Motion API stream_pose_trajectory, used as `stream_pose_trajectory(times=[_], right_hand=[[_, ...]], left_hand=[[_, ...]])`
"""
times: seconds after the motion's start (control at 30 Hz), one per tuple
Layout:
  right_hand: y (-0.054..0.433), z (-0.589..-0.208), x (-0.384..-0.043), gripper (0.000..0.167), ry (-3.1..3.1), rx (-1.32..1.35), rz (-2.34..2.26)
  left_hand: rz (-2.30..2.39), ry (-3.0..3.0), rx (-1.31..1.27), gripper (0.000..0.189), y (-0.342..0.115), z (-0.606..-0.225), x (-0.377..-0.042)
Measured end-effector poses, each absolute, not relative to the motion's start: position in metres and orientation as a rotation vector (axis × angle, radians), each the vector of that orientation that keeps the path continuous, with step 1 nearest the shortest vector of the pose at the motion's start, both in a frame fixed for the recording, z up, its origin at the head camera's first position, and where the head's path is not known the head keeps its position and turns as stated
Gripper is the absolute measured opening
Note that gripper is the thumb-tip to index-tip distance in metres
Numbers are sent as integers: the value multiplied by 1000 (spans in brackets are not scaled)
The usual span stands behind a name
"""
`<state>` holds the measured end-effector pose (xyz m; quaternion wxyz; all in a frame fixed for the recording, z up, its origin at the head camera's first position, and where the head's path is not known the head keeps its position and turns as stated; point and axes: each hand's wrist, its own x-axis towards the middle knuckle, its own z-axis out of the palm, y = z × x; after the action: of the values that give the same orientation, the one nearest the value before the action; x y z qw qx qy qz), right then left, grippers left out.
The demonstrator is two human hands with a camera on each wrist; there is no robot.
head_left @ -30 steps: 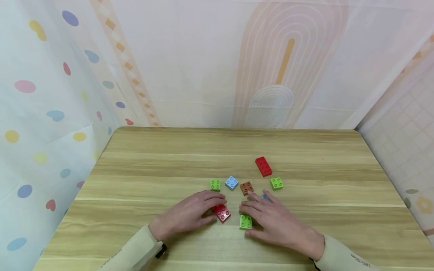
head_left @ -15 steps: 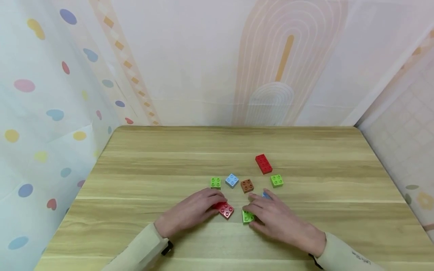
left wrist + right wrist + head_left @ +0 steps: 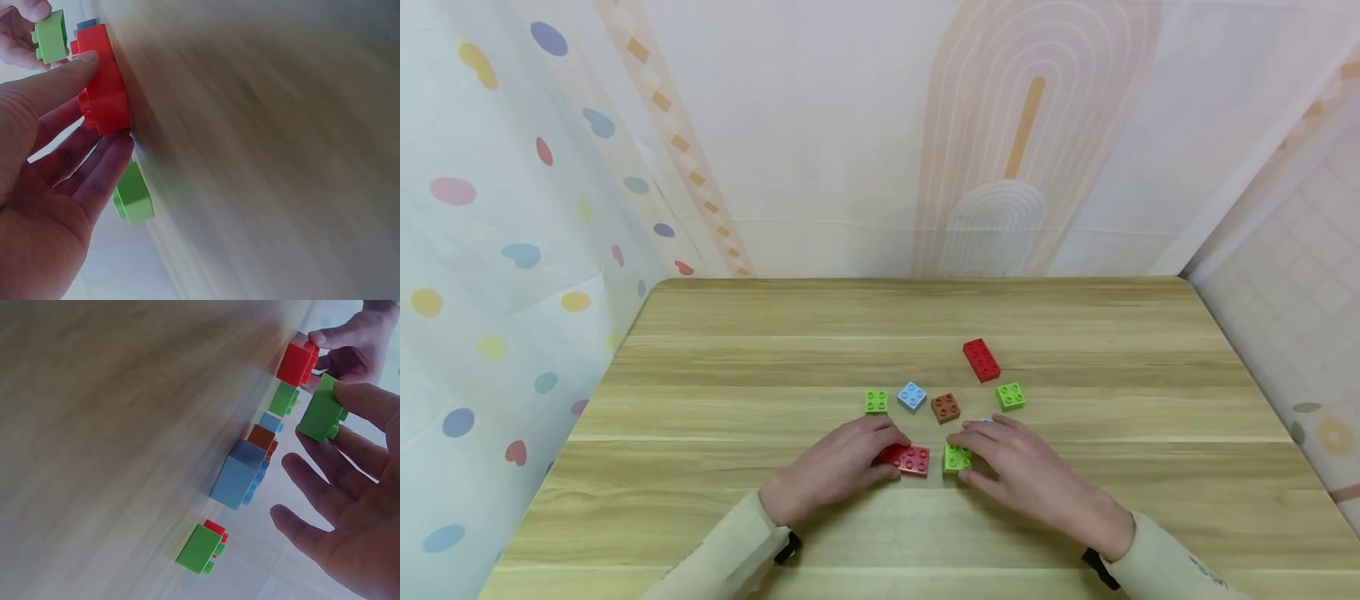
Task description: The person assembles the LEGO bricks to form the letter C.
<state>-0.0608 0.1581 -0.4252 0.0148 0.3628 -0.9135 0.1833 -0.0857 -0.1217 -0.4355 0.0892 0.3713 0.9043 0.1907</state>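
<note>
In the head view, my left hand grips one end of a red toy building brick, thumb on the near side and fingers on the far side. The left wrist view shows this red brick low at the tabletop. My right hand pinches a square lime-green brick between thumb and fingers, just right of the red one. A small gap separates the two bricks. In the right wrist view the green brick is held off the table, studs toward the palm. Its other fingers are spread and hold nothing.
Beyond the hands lie a green brick, a light blue brick, a brown brick, another green brick and a long red brick. A blue brick sits beside the right hand, mostly hidden in the head view.
My left hand has shifted right and turned the red brick from slanted to nearly level across. My right hand has taken hold of the green brick and moved it slightly away from me.
</note>
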Motion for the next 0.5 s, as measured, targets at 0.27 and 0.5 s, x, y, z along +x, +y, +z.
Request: stream_pose_trajectory(times=[0.27,0.5], right_hand=[[155,-426,-61,44,-2824,1102,670],[151,-425,-61,44,-2904,1066,752]], left_hand=[[591,2697,1098,33,-117,-436,-83],[612,2696,1111,32,-113,-435,-81]])
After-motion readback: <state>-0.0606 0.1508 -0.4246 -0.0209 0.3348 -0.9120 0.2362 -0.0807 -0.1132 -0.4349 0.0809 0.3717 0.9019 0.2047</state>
